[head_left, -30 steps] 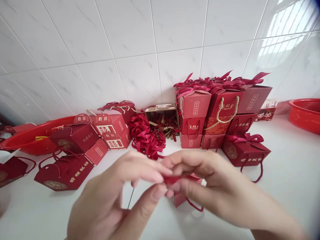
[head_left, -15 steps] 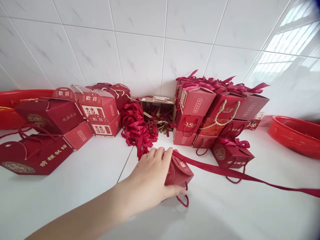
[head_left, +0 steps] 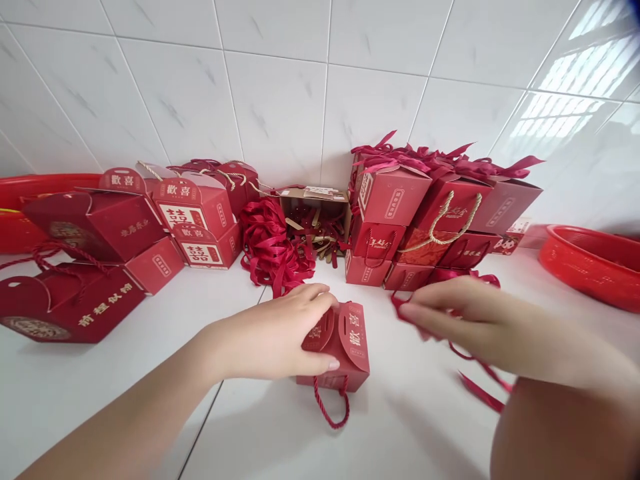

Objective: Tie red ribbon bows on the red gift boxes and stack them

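A small red gift box (head_left: 354, 357) with white lettering on its rounded top flaps stands on the white surface, its twisted red cord handle (head_left: 333, 420) hanging down the near side. My left hand (head_left: 277, 337) grips the box from the left, thumb on the near side and fingers over the top. To the right of the box, my right hand (head_left: 457, 323) is closed on a dark red ribbon (head_left: 483, 393), whose tail trails below the wrist. Motion blurs this hand. Behind it, another ribbon-topped box is mostly hidden.
Red gift boxes (head_left: 395, 193) with ribbon bows are stacked at the back right, others (head_left: 197, 213) at the left. Between them lie a heap of red ribbons (head_left: 265, 243) and an open carton (head_left: 343, 197) of small pieces. Red basins (head_left: 590, 267) stand at both sides, before a tiled wall.
My right hand has come into view from the right, holding the ribbon that earlier stretched off to the right. The box under my left hand has turned and shifted slightly left, showing its lettered flaps.
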`<state>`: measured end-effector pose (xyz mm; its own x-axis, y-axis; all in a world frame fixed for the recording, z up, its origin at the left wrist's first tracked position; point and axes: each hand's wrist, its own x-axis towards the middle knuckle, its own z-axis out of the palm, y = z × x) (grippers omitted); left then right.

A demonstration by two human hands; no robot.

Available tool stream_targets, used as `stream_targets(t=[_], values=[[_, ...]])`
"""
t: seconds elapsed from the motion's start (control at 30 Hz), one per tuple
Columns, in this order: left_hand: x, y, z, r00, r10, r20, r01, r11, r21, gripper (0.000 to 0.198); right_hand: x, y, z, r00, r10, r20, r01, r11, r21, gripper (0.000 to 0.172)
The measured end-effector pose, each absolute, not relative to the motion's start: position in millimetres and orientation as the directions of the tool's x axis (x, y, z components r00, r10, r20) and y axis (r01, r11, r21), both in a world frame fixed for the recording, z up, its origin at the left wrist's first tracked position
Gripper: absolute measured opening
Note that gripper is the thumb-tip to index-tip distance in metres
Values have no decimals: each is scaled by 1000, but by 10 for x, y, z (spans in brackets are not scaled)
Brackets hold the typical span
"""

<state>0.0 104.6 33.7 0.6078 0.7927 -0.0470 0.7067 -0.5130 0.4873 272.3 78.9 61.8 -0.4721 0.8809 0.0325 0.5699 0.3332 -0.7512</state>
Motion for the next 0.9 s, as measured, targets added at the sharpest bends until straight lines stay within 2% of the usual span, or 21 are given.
stream_targets(t=[0.07,0.13,0.33,0.47,0.63,0.8,0.9], values=[[49,1041,329,587,808,-45,726,-501,471,42,2504,892,561,-521,849,-88,685,354,-637,39],[106,1041,320,572,818,-55,738,-484,470,35,2340,980,512,-543,822,-171,730,361,-580,41],[217,1042,342,562,823,-81,689,-412,597,15,2261,1090,511,-586,732,-346,735,302,-607,38],[228,1055,332,562,824,-72,660,-395,639,20,2263,1126,516,-629,679,-378,689,262,-676,37],[218,1101,318,577,811,-91,615,-359,702,21,2237,1172,467,-643,676,-358,652,239,-720,39],[236,1134,282,565,820,-87,580,-320,749,16,2217,1169,419,-569,721,-395,722,208,-660,41],[245,1135,255,571,820,-39,581,-370,725,12,2213,1127,428,-537,778,-326,760,279,-587,37]])
